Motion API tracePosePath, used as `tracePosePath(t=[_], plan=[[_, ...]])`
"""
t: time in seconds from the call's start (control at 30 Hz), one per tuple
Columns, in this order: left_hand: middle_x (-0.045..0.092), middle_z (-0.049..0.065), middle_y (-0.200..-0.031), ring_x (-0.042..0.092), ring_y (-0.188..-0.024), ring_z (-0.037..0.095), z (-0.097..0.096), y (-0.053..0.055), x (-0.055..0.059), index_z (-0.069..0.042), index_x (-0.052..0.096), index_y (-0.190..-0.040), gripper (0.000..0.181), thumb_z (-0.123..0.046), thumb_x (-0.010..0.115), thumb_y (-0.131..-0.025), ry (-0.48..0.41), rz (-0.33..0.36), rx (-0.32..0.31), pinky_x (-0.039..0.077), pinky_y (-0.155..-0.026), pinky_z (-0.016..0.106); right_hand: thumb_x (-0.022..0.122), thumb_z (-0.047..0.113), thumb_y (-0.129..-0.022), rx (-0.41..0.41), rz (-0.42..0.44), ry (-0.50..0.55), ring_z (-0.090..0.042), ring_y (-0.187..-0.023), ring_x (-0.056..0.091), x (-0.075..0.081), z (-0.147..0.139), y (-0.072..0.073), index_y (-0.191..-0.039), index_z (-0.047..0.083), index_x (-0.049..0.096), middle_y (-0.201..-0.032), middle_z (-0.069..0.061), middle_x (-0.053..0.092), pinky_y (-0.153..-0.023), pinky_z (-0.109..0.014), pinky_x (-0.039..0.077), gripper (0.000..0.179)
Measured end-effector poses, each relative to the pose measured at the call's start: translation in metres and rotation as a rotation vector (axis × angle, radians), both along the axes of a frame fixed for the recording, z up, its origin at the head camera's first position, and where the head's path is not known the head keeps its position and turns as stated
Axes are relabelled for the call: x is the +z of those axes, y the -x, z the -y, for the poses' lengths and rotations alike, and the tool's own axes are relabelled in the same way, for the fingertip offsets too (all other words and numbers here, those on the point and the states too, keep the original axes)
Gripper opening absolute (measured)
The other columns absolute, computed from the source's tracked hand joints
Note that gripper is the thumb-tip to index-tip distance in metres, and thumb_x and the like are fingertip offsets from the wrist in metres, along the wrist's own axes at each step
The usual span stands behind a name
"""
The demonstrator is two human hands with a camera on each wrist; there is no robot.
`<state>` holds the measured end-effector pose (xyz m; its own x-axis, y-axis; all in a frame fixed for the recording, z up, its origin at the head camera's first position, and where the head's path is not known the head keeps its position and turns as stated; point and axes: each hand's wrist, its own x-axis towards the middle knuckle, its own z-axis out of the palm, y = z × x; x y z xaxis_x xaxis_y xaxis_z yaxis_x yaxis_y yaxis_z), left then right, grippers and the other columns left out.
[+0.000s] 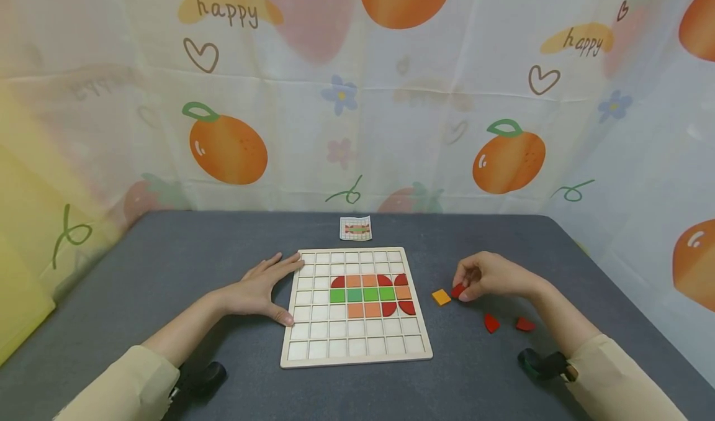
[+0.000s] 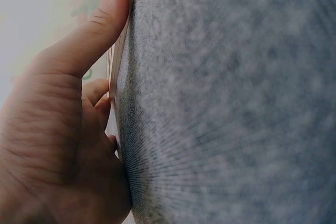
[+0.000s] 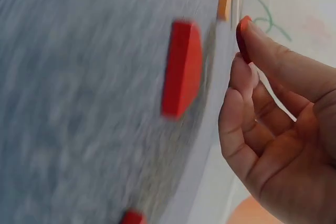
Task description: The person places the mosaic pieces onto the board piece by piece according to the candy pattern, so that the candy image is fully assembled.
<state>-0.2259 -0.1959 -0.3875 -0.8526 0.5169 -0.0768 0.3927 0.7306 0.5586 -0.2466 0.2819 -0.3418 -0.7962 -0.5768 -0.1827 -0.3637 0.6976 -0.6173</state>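
A wooden grid board (image 1: 319, 330) lies on the dark table. My left hand (image 1: 257, 290) rests against its left edge, thumb and fingers spread, as the left wrist view also shows. Red quarter-round pieces and orange and green square tiles (image 1: 370, 294) sit in its middle rows. Right of the board, my right hand (image 1: 494, 275) pinches a red quarter-round piece (image 3: 243, 39) between thumb and fingertips, just above the table. Beside that hand lies a yellow-orange square tile (image 1: 441, 297). Nearer to me are two loose red pieces, one (image 1: 491, 323) left of the other (image 1: 525, 324).
A small pattern card (image 1: 355, 228) with a printed grid lies behind the board. A fruit-patterned curtain (image 1: 346, 141) hangs along the table's far edge and sides. Dark straps (image 1: 542, 364) are on both wrists.
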Motion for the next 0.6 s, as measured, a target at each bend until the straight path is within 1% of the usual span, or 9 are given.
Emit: tracePosePath(t=[0.1, 0.23, 0.33, 0.47, 0.53, 0.6], plan=[[0.015, 0.012, -0.168, 0.003, -0.153, 0.049, 0.000, 0.000, 0.000, -0.014, 0.028, -0.157, 0.114, -0.052, 0.086, -0.066, 0.000, -0.002, -0.002, 0.008, -0.111, 0.076, 0.077, 0.020, -0.084, 0.008, 0.000, 0.034, -0.012, -0.074, 0.063, 0.001, 0.010, 0.000, -0.092, 0.012, 0.071, -0.084, -0.003, 0.071, -0.069, -0.025, 0.051, 0.013], [0.015, 0.012, -0.168, 0.003, -0.153, 0.048, 0.001, 0.000, 0.001, -0.014, 0.028, -0.157, 0.114, -0.051, 0.086, -0.067, -0.002, -0.001, -0.005, 0.008, -0.112, 0.076, 0.074, 0.020, -0.088, 0.010, 0.013, 0.086, -0.021, -0.073, 0.064, 0.002, 0.025, -0.001, -0.094, 0.011, 0.071, -0.083, -0.008, 0.072, -0.068, -0.028, 0.052, 0.012], [0.015, 0.012, -0.168, 0.003, -0.153, 0.049, 0.001, 0.000, 0.001, -0.014, 0.028, -0.157, 0.114, -0.052, 0.086, -0.067, -0.001, -0.001, -0.005, 0.008, -0.112, 0.076, 0.074, 0.020, -0.088, 0.011, 0.019, 0.110, -0.026, -0.072, 0.063, 0.002, 0.037, -0.001, -0.094, 0.011, 0.070, -0.084, -0.010, 0.072, -0.065, -0.029, 0.050, 0.012], [0.016, 0.012, -0.168, 0.004, -0.153, 0.049, 0.001, 0.000, 0.001, -0.013, 0.028, -0.157, 0.113, -0.053, 0.085, -0.067, 0.002, -0.004, -0.007, 0.008, -0.112, 0.077, 0.074, 0.019, -0.087, 0.022, 0.024, 0.117, -0.028, -0.066, 0.059, 0.004, 0.055, -0.002, -0.093, 0.011, 0.068, -0.082, -0.011, 0.071, -0.061, -0.029, 0.047, 0.011], [0.016, 0.012, -0.168, 0.004, -0.153, 0.049, 0.000, -0.001, 0.002, -0.013, 0.028, -0.157, 0.113, -0.053, 0.085, -0.067, 0.002, -0.004, -0.007, 0.008, -0.112, 0.077, 0.074, 0.018, -0.087, 0.029, 0.028, 0.123, -0.027, -0.066, 0.059, 0.005, 0.063, -0.002, -0.095, 0.012, 0.068, -0.080, -0.009, 0.069, -0.062, -0.030, 0.048, 0.012], [0.016, 0.012, -0.168, 0.003, -0.153, 0.049, 0.000, -0.001, 0.002, -0.013, 0.028, -0.157, 0.113, -0.053, 0.085, -0.067, -0.001, 0.000, -0.005, 0.007, -0.112, 0.077, 0.073, 0.017, -0.087, 0.041, 0.045, 0.143, -0.026, -0.070, 0.060, 0.007, 0.071, -0.001, -0.100, 0.010, 0.068, -0.082, -0.008, 0.067, -0.066, -0.031, 0.051, 0.015]])
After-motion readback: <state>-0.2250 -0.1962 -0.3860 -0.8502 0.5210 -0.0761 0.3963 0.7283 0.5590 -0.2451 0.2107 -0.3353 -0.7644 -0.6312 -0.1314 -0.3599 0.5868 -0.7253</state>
